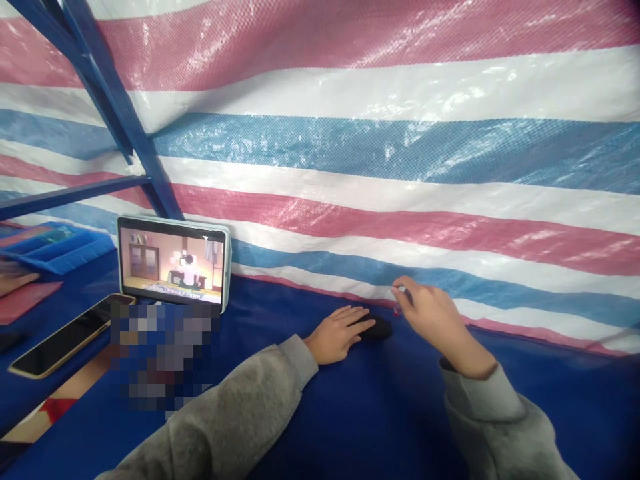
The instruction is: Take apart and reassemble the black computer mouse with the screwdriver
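Note:
My left hand (341, 337) lies palm down on the blue surface, its fingers stretched over the near end of a flat black object (377, 326). What kind of object that is cannot be made out. To the right, my right hand (431, 316) is raised with thumb and fingers closed in a pinch. Something small and dark may be between the fingertips, but it is too small to name. Just below them shows a tiny reddish, shiny thing (397, 310); whether it touches the fingers is unclear.
A tablet (173, 261) playing a cartoon leans near the striped sheet (350, 207). Left of it are a phone (70, 337), a blue divided tray (60, 250) and a red sheet (30, 301). Another person's hand (15, 279) shows at the left edge. A blue metal frame (113, 100) rises behind.

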### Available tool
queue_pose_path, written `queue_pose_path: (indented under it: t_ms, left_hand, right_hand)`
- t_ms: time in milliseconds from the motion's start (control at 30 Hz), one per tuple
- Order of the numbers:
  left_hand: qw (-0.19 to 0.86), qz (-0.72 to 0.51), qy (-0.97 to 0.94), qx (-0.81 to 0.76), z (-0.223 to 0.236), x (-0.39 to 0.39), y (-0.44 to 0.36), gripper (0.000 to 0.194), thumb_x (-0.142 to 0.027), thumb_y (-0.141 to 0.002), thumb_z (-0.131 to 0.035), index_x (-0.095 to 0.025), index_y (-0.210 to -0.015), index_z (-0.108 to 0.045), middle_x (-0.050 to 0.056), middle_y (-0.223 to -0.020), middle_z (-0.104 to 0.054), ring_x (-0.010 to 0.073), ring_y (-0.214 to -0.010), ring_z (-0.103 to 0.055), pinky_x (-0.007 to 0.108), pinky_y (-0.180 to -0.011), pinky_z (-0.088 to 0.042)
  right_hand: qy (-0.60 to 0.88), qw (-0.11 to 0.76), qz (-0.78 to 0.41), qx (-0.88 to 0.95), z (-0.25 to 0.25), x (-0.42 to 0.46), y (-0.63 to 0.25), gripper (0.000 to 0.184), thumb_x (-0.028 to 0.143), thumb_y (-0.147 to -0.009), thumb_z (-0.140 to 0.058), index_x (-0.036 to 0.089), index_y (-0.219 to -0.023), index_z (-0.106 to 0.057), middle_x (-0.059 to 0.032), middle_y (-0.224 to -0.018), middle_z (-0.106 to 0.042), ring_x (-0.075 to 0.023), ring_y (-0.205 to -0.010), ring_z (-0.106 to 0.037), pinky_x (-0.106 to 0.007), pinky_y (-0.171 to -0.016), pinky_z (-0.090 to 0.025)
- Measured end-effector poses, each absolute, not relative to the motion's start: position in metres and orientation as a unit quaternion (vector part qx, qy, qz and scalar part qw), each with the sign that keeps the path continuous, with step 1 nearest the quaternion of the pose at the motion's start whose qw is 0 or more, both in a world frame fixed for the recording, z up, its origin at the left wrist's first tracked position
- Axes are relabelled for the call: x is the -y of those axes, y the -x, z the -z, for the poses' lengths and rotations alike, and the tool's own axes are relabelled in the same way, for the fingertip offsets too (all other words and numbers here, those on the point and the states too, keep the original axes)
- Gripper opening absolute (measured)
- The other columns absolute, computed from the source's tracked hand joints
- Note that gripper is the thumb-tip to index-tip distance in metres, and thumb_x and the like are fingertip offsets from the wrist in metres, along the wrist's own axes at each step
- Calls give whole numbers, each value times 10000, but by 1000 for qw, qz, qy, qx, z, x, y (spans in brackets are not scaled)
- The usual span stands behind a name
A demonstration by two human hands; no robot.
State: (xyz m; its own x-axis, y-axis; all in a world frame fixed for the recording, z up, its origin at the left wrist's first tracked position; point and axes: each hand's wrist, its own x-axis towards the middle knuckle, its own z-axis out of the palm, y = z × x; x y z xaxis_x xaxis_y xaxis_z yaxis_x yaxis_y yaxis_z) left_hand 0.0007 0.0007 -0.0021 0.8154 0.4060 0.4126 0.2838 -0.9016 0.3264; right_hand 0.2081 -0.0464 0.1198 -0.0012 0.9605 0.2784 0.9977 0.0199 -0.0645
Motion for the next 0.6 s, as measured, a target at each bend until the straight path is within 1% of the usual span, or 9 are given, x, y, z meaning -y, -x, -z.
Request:
queue_pose_path:
  t_ms: [67,100,167,233,367,400,500,533,600]
  left_hand:
    - [125,-242,-945,-183,2,-1,-1,477,-185,-957,-467,-225,-1427,-401,74,-1500,-397,202,-1410,-335,428,-1181,-271]
    - [125,-242,-945,-183,2,-1,0,476,-184,-956,-467,-224,-1426,-403,74,-1499,-400,202,-1409,-337,428,-1180,-272]
    - [127,-242,-944,-184,2,-1,0,478,-183,-956,-462,-230,-1428,-399,70,-1500,-398,202,-1410,-334,432,-1179,-275]
    - [127,-244,-944,-183,2,-1,0,481,-184,-958,-459,-234,-1431,-393,67,-1505,-391,199,-1412,-329,431,-1179,-274]
    - [123,-245,-944,-183,3,-1,-1,478,-175,-952,-472,-212,-1424,-408,72,-1502,-395,199,-1408,-337,414,-1185,-263]
    - [123,-245,-944,-183,2,-1,-1,478,-172,-950,-474,-208,-1422,-411,73,-1501,-397,200,-1407,-338,415,-1185,-264]
    - [122,-246,-944,-182,2,-1,-1,480,-171,-946,-481,-209,-1420,-414,74,-1501,-395,204,-1407,-338,422,-1181,-271]
    - [122,-246,-944,-183,1,-1,-1,480,-170,-946,-481,-211,-1420,-414,75,-1502,-395,205,-1407,-339,424,-1181,-273]
    - [122,-245,-944,-183,1,0,-1,480,-169,-947,-478,-215,-1420,-414,73,-1499,-400,206,-1406,-341,428,-1180,-274]
  right_hand:
    - [702,118,76,698,-120,46,-209,333,421,-950,-371,222,-998,-634,-46,-660,-691,-218,-619,-630,-291,-566,-304]
    - [701,118,75,699,-120,47,-209,338,416,-954,-360,221,-1004,-630,-50,-679,-696,-219,-631,-635,-290,-567,-305]
    - [698,115,73,703,-121,47,-208,307,339,-953,-349,220,-1056,-612,-54,-743,-713,-218,-668,-646,-287,-581,-313]
    - [701,110,71,701,-122,47,-207,295,283,-943,-354,223,-1091,-602,-46,-741,-713,-214,-668,-647,-285,-591,-316]
    - [713,106,65,690,-122,48,-206,329,392,-959,-351,228,-1046,-623,-32,-648,-680,-209,-606,-623,-280,-575,-307]
    - [709,112,64,693,-122,48,-206,322,378,-958,-351,227,-1049,-620,-34,-681,-692,-206,-621,-625,-279,-579,-313]
    - [690,131,72,708,-123,50,-205,274,232,-913,-377,218,-1060,-608,-42,-834,-726,-193,-694,-638,-276,-609,-335]
    - [686,133,76,712,-123,50,-205,275,203,-898,-383,215,-1051,-611,-43,-844,-727,-190,-697,-638,-276,-613,-336]
    - [686,126,76,713,-124,50,-206,267,219,-906,-381,218,-1018,-624,-34,-753,-715,-191,-650,-628,-279,-601,-327]
